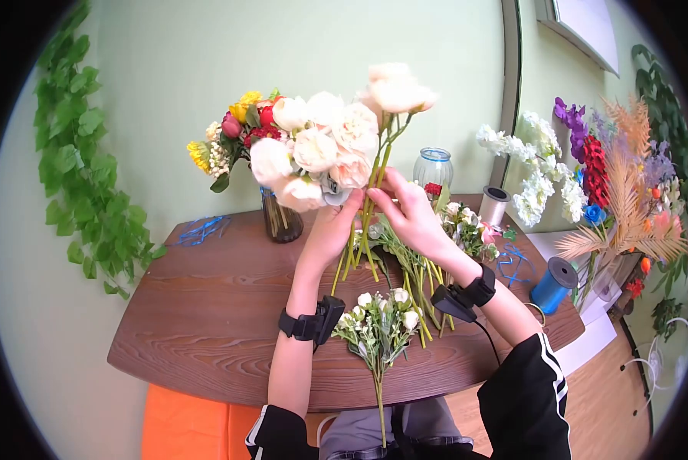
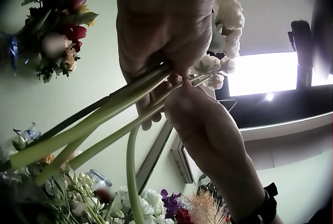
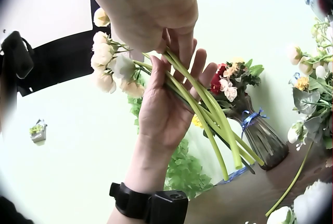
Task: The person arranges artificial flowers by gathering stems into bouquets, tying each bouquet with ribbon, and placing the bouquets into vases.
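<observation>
My left hand (image 1: 330,236) holds a bunch of cream and pale-pink peony-like flowers (image 1: 316,149), its thumb laid across the green stems (image 3: 205,112). In the right wrist view the left palm faces up under those stems, with the fingers partly spread. Close against it, my right hand (image 1: 419,222) pinches the stems of cream flowers (image 1: 396,90) that rise higher on the right. Stem ends hang below both hands over the table. Nearer my body, a small spray of white rosebuds (image 1: 378,326) lies on the table with its stem over the front edge.
A dark glass vase (image 1: 283,218) of mixed flowers stands behind my left hand. Beyond the right hand are a clear jar (image 1: 434,167), a white ribbon spool (image 1: 494,205) and a blue spool (image 1: 552,285). More stems (image 1: 417,287) lie on the brown table (image 1: 206,322); blue ribbon (image 1: 201,231) sits at left.
</observation>
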A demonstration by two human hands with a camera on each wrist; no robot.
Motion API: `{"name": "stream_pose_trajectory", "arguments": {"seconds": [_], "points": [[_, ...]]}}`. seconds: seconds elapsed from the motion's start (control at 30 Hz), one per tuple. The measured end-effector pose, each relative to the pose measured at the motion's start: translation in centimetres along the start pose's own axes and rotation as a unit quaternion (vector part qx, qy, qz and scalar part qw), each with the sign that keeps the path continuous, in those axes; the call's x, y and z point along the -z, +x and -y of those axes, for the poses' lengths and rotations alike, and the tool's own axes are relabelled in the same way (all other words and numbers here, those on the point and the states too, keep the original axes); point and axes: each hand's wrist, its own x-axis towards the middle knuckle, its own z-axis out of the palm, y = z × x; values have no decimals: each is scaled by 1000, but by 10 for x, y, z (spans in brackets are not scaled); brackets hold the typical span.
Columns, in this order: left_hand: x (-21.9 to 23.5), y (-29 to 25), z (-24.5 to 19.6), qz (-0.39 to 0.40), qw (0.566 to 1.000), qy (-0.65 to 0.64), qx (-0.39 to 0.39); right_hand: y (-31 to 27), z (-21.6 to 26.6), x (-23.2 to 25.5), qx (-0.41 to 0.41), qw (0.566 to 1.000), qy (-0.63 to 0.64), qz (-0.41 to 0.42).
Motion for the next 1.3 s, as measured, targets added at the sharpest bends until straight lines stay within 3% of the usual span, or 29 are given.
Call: {"name": "stream_pose_trajectory", "arguments": {"seconds": [0.07, 0.17, 0.2, 0.3, 0.33, 0.43, 0.5, 0.57, 0.7, 0.77, 0.8, 0.83, 0.97, 1.1, 1.13, 1.17, 1.3], "points": [[-1, 0, -1, 23, 1000, -8, -2, -1, -3, -1, 19, 999, -47, -4], [0, 7, 12, 3, 993, 58, -104, 0, -4, -3, 55, 992, -113, -12], [0, 5, 17, -7, 999, 6, -31, -3, -2, -2, 48, 992, -119, -10], [4, 3, 13, 49, 998, 37, 17, -2, -2, 0, 95, 974, -202, -29], [-5, -2, 4, 42, 997, 66, -28, -1, -4, 0, 123, 962, -240, -40], [-5, 3, 27, -6, 991, 117, -63, -1, -8, 3, 145, 951, -273, -24], [6, 2, 46, -1, 969, 225, -104, -3, -14, 4, 145, 951, -271, -25], [8, -3, 48, 19, 928, 313, -199, -7, -15, 7, 138, 953, -269, -2], [4, 3, 52, -28, 973, 188, -128, -17, 3, 13, 73, 968, -226, 83], [11, 5, 70, -97, 889, 330, -301, -19, 9, 16, 54, 965, -223, 124], [15, 6, 79, -141, 825, 395, -379, -21, 10, 17, 62, 965, -223, 120], [16, 4, 82, -165, 819, 393, -385, -23, 10, 17, 71, 966, -222, 116], [27, 0, 78, -244, 885, 274, -286, -28, 22, 36, 1, 980, -192, 55], [37, 5, 64, -304, 915, 157, -212, -37, -2, 92, -53, 954, -294, -19], [40, 4, 59, -309, 919, 140, -202, -41, -5, 109, -126, 935, -330, -7], [41, 6, 55, -313, 922, 120, -194, -45, -15, 126, -148, 926, -348, -2], [40, 14, 46, -318, 929, 65, -175, -71, -63, 179, -311, 827, -452, 124]]}}
